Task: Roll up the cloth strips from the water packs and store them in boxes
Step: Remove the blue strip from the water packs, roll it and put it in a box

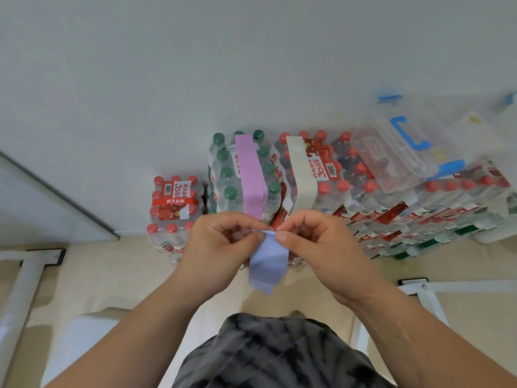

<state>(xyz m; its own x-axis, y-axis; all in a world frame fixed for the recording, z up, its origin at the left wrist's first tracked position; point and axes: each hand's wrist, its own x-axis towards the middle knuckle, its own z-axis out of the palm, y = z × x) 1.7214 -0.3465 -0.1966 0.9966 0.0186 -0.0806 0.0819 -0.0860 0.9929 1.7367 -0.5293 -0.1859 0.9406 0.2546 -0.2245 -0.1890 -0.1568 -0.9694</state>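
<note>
Beige floor, water packs, possibly frame feet

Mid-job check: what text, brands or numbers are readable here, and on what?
"农夫山泉": red band on the small red-capped bottle pack at left.
"30": white label on that pack, and on the red-capped pack under the cream cloth strip.
Blurred or hidden: green-capped pack's label under the pink cloth strip; clear plastic box's sticker; stacked packs at right.
No print: light blue cloth strip pinched by left hand and right hand.
</note>
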